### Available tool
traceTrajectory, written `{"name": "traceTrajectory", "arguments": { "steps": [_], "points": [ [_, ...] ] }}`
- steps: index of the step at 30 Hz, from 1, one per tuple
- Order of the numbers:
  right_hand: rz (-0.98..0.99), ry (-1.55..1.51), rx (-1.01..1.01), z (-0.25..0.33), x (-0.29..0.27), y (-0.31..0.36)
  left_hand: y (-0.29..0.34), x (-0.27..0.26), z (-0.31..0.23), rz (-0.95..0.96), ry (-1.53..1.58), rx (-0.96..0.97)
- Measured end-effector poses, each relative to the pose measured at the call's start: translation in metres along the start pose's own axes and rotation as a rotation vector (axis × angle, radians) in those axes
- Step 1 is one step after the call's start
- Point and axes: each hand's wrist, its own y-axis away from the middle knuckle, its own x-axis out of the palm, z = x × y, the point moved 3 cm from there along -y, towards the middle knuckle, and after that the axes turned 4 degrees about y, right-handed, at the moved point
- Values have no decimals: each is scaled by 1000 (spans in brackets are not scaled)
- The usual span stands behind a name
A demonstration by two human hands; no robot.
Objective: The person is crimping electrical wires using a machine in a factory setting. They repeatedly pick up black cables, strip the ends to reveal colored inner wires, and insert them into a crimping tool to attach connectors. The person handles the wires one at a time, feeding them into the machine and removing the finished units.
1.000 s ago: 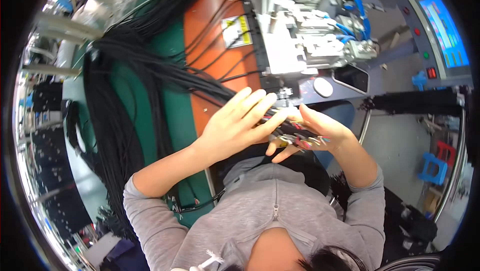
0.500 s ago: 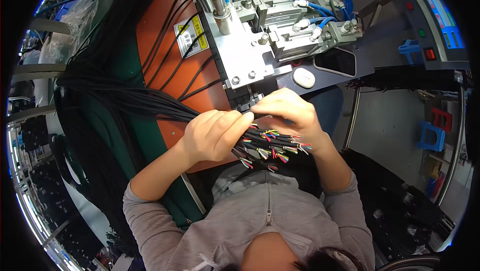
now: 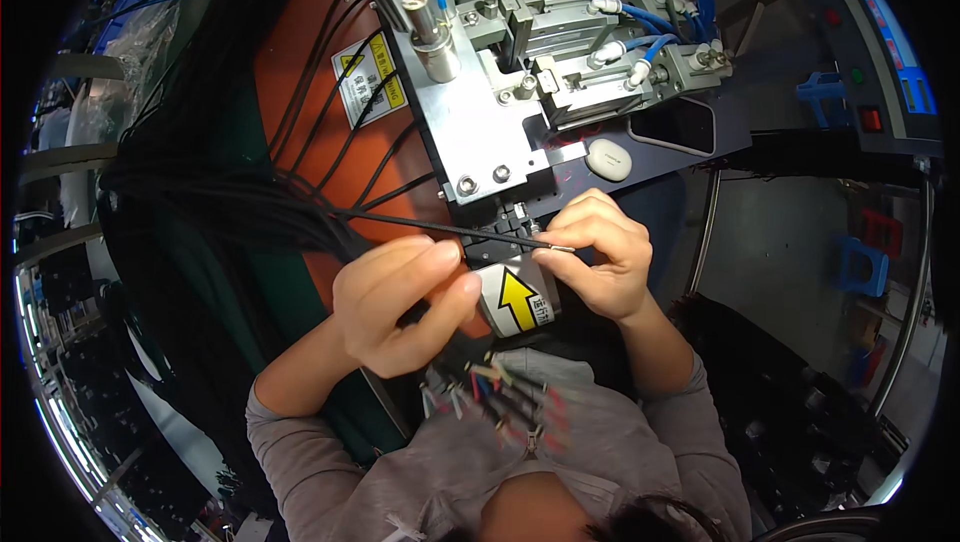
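Note:
Between the thumb and fingertips of my right hand [image 3: 605, 257] is the end of one black cable [image 3: 430, 221], drawn out straight in front of the machine's small black clamp block [image 3: 490, 249]. My left hand [image 3: 400, 307] curls loosely around a bundle of black cables [image 3: 335, 234], thumb and forefinger slightly apart. Below that hand the bundle's stripped ends [image 3: 495, 397] hang with red, white, yellow and other coloured wires, smeared by motion. Its palm side is hidden. A white plate with a yellow arrow [image 3: 517, 299] lies between my hands.
The metal machine [image 3: 480, 132] with blue air hoses [image 3: 640, 17] stands ahead on an orange surface [image 3: 300, 72]. Several black cables cross that surface. A phone [image 3: 675, 127] and a white oval case [image 3: 608, 160] lie to the right, below a control panel [image 3: 870, 72].
A single cable is now apart from the bundle, its end in my right hand. The bundle's ends have dropped toward my body, uncovering the arrow plate. My left hand has shifted left and nearer.

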Motion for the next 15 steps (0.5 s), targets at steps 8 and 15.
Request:
{"name": "traceTrajectory", "arguments": {
  "steps": [8, 15],
  "points": [
    [-43, -101, 76, 19, 1, -12, -13, 21, -3, 253, 49, -212],
    [-230, -461, 20, 11, 20, -10, -7, 23, -2, 141, 45, -245]
  ]
}}
